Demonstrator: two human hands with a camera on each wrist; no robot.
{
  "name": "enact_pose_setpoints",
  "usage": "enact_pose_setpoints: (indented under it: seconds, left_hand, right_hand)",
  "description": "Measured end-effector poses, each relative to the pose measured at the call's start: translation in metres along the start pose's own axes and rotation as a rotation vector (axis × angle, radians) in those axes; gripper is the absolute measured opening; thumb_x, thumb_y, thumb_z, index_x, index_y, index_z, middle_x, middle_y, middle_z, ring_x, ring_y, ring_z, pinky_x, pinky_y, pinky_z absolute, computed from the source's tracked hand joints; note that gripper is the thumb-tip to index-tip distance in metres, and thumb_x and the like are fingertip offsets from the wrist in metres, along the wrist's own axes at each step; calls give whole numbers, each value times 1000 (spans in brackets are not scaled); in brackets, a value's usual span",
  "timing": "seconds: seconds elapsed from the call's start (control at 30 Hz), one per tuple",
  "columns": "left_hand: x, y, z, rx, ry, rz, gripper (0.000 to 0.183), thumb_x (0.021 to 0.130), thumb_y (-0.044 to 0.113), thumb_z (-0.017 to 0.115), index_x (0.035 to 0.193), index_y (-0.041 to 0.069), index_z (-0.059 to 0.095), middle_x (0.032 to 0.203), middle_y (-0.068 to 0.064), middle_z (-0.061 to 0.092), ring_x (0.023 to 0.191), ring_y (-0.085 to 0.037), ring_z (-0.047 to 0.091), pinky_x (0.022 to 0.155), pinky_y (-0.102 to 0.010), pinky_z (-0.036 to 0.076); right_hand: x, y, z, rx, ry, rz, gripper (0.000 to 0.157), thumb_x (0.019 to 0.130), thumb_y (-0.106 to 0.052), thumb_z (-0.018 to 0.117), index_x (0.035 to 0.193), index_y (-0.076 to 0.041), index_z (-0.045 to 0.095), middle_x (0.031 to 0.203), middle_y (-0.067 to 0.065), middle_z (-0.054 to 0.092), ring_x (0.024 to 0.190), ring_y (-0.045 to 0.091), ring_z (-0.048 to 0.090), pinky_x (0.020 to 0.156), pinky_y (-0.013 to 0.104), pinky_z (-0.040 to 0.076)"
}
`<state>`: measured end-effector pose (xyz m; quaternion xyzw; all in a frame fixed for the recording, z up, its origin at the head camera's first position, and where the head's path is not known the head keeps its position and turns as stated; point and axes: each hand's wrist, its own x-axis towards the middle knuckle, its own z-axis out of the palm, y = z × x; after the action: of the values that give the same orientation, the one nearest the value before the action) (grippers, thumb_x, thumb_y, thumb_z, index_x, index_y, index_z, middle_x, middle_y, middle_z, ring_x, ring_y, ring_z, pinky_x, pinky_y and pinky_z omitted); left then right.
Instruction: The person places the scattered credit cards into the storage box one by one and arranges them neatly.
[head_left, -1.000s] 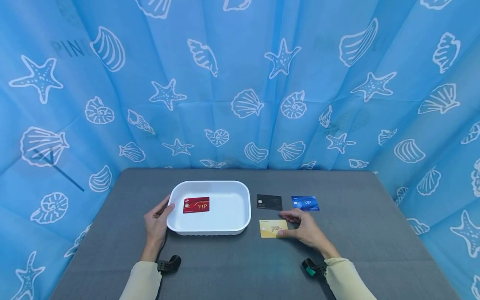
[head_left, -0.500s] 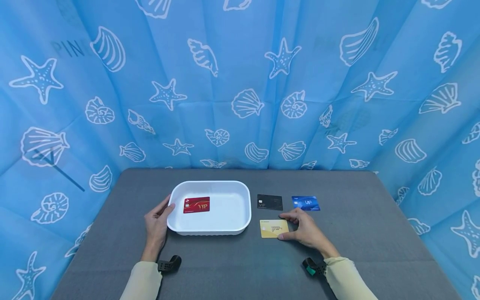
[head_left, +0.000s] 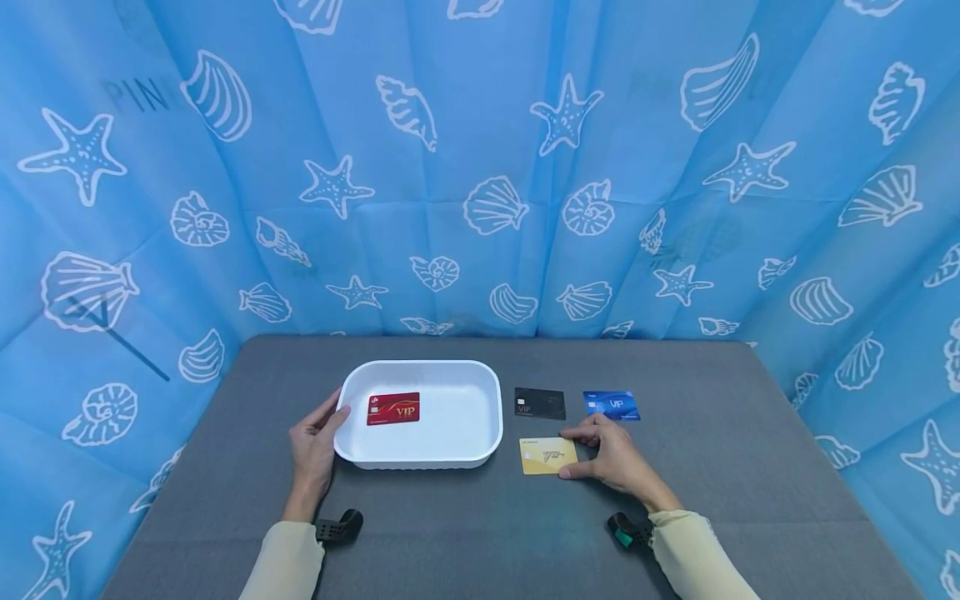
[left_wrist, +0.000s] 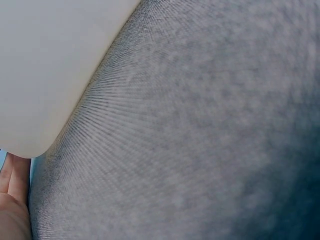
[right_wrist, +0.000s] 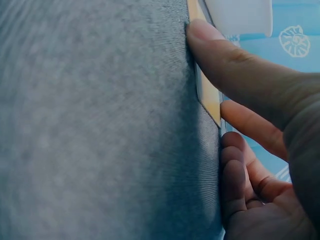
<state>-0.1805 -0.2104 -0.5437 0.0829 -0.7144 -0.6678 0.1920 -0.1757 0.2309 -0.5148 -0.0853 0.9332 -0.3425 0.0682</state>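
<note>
Left hand (head_left: pixel 311 440): nearly closed, pinching tray (head_left: pixel 457 417), apparently steadying it.
Right hand (head_left: pixel 618 458): half-closed, pinching yellow card (head_left: pixel 536 457) by its edges; firmness unclear.

A person's left hand (left_wrist: pixel 14 202) reaches up to the rounded lower corner of a smooth, pale tray (left_wrist: pixel 55 70) in the left wrist view, the fingertips out of sight behind it. The tray fills the upper left — its long edge slanting toward the top — and whether that edge touches the grey cloth (left_wrist: pixel 165 120) beside it cannot be told from here. The cloth, its fine weave blurred in places, covers most of the scene, darkening to deep blue at lower right. A light blue sliver (left_wrist: pixel 34 169) shows beside the fingers.
</note>
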Motion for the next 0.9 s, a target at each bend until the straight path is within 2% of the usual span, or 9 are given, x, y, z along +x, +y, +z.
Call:
enact_pose_setpoints:
  seconds: [0.3, 0.57, 0.7, 0.9]
  left_hand:
    - [1, 0, 0, 6, 6, -8, 39, 99, 11, 67, 136, 0, 62, 136, -17, 63, 102, 6, 65, 82, -14, 53]
    - [1, 0, 0, 6, 14, -6, 38, 98, 10, 67, 135, 0, 63, 135, -18, 63, 101, 5, 65, 81, -14, 54]
    - [1, 1, 1, -1, 21, 21, 38, 97, 8, 68, 133, -1, 64, 133, -22, 63, 99, 3, 66, 79, -14, 54]
    - [1, -1, 1, -15, 31, 54, 37, 96, 6, 69, 131, -4, 64, 130, -24, 64, 96, 0, 68, 76, -14, 55]
  right_hand:
    - [1, -1, 0, -24, 3, -23, 49, 66, -24, 97, 110, -14, 77, 101, -1, 57, 91, 19, 51, 80, 37, 44]
    - [1, -2, 1, -15, -2, -5, 49, 66, -21, 97, 107, -11, 72, 105, 1, 57, 94, 20, 52, 84, 40, 46]
    - [-1, -3, 1, 32, 1, -7, 51, 67, -17, 96, 108, -8, 67, 101, 1, 59, 91, 18, 52, 80, 35, 46]
    - [-3, -3, -1, 120, 7, -29, 46, 72, -7, 92, 109, -5, 64, 93, 2, 58, 82, 17, 53, 69, 26, 46]
